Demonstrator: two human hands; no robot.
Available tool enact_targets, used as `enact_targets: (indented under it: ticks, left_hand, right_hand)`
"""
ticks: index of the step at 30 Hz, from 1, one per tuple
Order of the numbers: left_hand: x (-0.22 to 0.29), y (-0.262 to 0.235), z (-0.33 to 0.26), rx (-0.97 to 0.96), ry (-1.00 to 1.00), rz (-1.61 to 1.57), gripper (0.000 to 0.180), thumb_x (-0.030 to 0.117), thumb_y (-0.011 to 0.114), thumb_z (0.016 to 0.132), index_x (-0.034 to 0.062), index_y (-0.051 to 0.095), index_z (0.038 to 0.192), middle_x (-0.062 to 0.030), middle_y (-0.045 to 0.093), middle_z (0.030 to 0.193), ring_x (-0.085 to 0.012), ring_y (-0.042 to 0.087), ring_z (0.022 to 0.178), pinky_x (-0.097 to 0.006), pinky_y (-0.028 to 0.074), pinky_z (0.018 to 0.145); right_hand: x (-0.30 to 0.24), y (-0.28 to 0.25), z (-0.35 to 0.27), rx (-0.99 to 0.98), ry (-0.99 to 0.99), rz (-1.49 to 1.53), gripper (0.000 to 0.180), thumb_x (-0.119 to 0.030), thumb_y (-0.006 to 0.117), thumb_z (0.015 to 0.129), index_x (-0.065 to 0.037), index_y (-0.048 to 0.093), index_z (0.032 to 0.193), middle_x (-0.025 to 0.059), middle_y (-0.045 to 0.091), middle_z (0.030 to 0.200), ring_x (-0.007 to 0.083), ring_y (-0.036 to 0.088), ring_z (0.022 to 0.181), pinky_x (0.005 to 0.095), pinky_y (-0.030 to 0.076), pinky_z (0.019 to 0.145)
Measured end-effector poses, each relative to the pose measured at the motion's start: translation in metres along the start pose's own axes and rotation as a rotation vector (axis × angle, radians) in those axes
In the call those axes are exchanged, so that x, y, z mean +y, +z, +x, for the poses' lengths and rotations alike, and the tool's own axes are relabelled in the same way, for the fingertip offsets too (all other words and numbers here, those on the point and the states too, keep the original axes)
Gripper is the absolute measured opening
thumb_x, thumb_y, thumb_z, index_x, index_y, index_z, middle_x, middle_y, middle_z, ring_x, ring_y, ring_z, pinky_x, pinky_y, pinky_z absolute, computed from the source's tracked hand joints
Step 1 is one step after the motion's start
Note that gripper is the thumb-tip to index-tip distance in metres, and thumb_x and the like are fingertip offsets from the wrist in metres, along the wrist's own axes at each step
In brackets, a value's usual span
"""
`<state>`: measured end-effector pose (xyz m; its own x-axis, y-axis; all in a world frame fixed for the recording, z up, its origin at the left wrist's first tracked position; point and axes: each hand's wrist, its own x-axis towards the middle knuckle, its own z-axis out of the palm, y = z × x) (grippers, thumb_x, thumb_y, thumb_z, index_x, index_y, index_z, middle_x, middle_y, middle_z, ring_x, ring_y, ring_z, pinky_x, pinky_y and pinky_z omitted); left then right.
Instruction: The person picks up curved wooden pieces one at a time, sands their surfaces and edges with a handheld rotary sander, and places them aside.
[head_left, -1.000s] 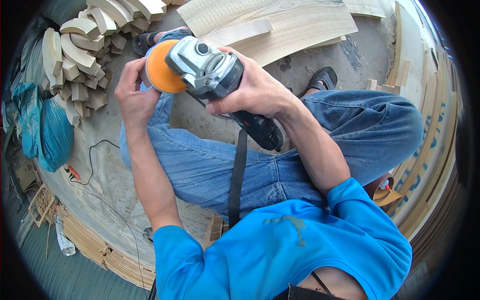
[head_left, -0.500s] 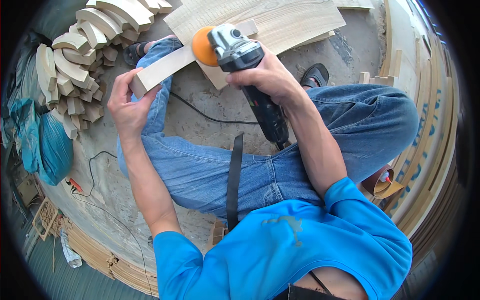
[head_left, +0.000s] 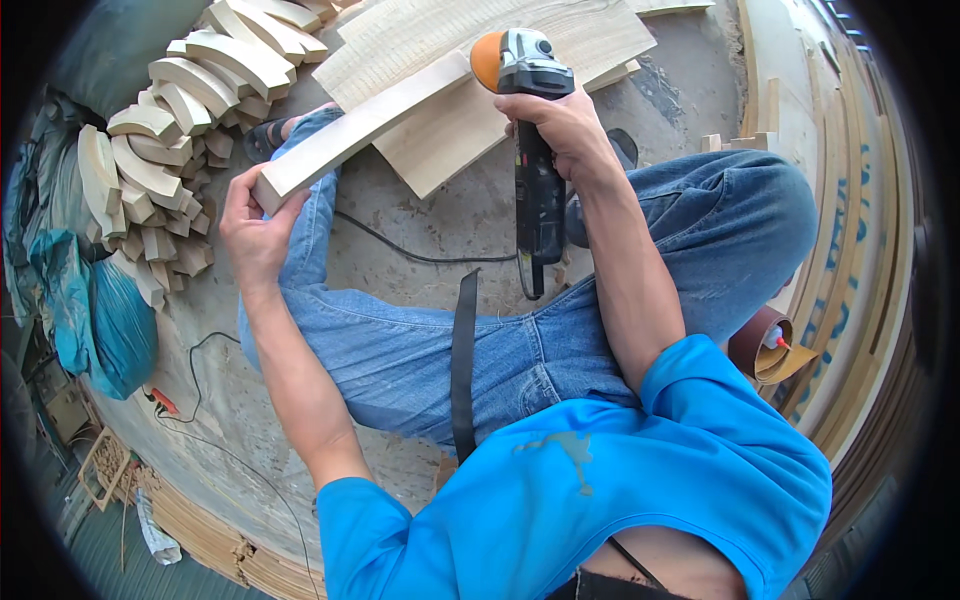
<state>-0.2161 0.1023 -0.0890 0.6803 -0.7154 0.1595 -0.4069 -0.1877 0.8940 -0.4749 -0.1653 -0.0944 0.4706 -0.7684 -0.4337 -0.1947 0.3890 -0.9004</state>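
My left hand grips the near end of a pale curved wooden piece, thumb on one side and fingers on the other. The piece slants away to the upper right above a flat wooden board. My right hand is wrapped around the body of an angle grinder, black with a silver head. Its orange disc is at the far end of the wooden piece; whether it touches cannot be made out. The grinder's handle end points back toward my lap.
Many curved wooden pieces are heaped at the far left, beside a teal plastic bag. A black cable crosses the floor between my legs. Long boards lie along the right. A brown roll of sheet sits by my right knee.
The grinder has moved right and farther along the wooden piece to its far end, turning more upright. My left hand keeps its hold on the near end.
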Motion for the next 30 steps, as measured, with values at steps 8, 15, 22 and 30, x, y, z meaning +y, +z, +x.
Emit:
enact_targets:
  ticks: [8, 15, 22, 30]
  left_hand:
    - [-0.008, 0.014, 0.001, -0.049, 0.062, 0.095, 0.043, 0.010, 0.088, 0.075, 0.0026, 0.062, 0.109, -0.0083, 0.063, 0.115, -0.0175, 0.064, 0.105, -0.033, 0.053, 0.091]
    - [-0.033, 0.049, -0.007, -0.145, 0.314, 0.419, 0.052, 0.007, 0.084, 0.066, 0.0049, 0.051, 0.106, -0.0158, 0.058, 0.108, -0.0379, 0.061, 0.103, -0.043, 0.052, 0.089]
    - [-0.055, 0.077, -0.016, -0.335, 0.041, 0.321, 0.068, 0.017, 0.086, 0.067, 0.0062, 0.056, 0.126, -0.0171, 0.063, 0.108, -0.0381, 0.064, 0.103, -0.043, 0.053, 0.091]
    - [-0.052, 0.071, -0.006, -0.293, 0.177, 0.503, 0.054, 0.013, 0.076, 0.074, 0.0048, 0.063, 0.126, -0.0177, 0.066, 0.110, -0.0388, 0.065, 0.106, -0.043, 0.053, 0.094]
  right_hand:
    - [-0.046, -0.031, -0.028, -0.105, -0.208, 0.215, 0.043, -0.020, 0.084, 0.082, 0.003, 0.065, 0.112, 0.0108, 0.070, 0.085, 0.0175, 0.072, 0.073, 0.0301, 0.061, 0.066]
    - [-0.091, -0.099, -0.073, -0.071, -0.364, 0.543, 0.037, -0.014, 0.081, 0.086, 0.002, 0.063, 0.114, 0.0146, 0.068, 0.096, 0.0227, 0.071, 0.083, 0.0338, 0.062, 0.070]
    - [-0.112, -0.213, -0.138, -0.091, -0.559, 0.645, 0.053, -0.019, 0.073, 0.095, 0.001, 0.045, 0.136, 0.0126, 0.055, 0.109, 0.0237, 0.057, 0.102, 0.0436, 0.047, 0.097]
    - [-0.096, -0.255, -0.128, -0.125, -0.657, 0.994, 0.053, -0.011, 0.085, 0.073, -0.007, 0.049, 0.112, 0.0041, 0.052, 0.100, 0.0186, 0.056, 0.099, 0.0397, 0.043, 0.098]
